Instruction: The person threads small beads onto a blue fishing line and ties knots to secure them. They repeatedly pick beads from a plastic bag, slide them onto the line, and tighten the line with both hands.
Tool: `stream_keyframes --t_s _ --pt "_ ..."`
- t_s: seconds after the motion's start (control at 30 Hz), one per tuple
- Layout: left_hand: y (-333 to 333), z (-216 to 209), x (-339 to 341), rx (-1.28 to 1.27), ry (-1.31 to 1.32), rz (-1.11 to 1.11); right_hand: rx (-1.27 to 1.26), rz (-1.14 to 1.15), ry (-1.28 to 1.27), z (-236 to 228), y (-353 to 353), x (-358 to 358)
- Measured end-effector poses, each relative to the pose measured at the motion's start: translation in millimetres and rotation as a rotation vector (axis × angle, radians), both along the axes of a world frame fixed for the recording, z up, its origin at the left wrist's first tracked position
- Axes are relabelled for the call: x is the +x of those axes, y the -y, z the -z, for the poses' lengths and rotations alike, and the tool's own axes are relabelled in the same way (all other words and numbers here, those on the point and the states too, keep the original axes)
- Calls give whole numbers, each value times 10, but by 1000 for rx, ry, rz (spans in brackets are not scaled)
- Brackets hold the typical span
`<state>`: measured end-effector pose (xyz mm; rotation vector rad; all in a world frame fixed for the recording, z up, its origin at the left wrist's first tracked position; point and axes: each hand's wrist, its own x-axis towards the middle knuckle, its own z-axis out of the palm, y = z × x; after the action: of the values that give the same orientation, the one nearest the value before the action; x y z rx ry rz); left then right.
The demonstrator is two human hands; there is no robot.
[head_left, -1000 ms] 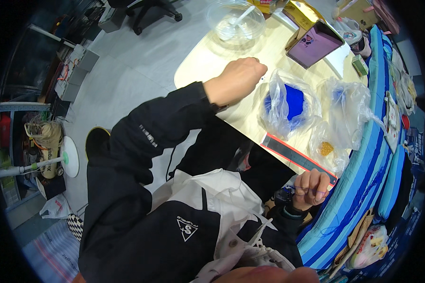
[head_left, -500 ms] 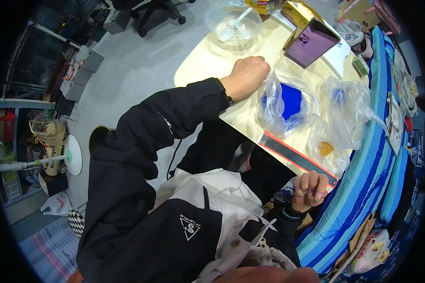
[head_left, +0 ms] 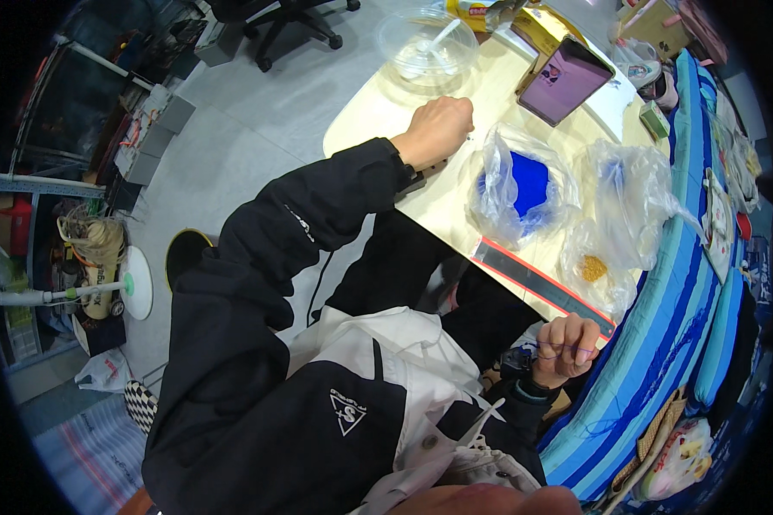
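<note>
Right hand (head_left: 567, 348) gripped purple thread (head_left: 586, 350) beside the red-edged strip (head_left: 541, 287), probably for control; left hand (head_left: 438, 133), fisted beyond it, hid any contents.

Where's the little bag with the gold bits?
In the head view, right of centre: the little bag lies on the table, below its rightmost clear bag, beside the red-edged strip.

We count one left hand (head_left: 438, 129) over the desk (head_left: 494, 77) near its left corner and one right hand (head_left: 565, 348) beside its near right corner. The strands of thread (head_left: 582, 350) there are too fine for us to count. We have three bags (head_left: 627, 206) towards the right edge, one strip (head_left: 545, 287) along the near edge, one screen (head_left: 567, 84), one bowl (head_left: 404, 58) and one spoon (head_left: 446, 31) towards the far end.
</note>
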<state>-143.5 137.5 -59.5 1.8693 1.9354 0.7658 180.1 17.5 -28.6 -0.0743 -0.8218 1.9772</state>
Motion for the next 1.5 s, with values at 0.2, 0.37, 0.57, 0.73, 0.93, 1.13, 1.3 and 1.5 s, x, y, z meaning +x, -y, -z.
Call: stream_keyframes --t_s 0.2,0.37,0.57,0.73,0.93,1.13,1.3,1.5 --pt "-11 -20 43 57 -18 96 15 26 4 21 11 -6" --pt "-25 56 84 129 -145 101 38 91 0 38 23 5" --pt "-64 96 103 152 -275 114 21 -6 2 29 8 51" --pt "-30 92 93 202 -327 144 15 9 13 20 20 73" --pt "9 -226 -22 242 58 68 20 87 -27 48 77 78" --pt "333 -662 375 465 182 225 28 139 14 37 103 82" --pt "438 -757 630 336 -188 289 -134 241 375 -169 165 170" --pt "893 -695 1189 516 334 491 -225 427 708 -262 220 144"
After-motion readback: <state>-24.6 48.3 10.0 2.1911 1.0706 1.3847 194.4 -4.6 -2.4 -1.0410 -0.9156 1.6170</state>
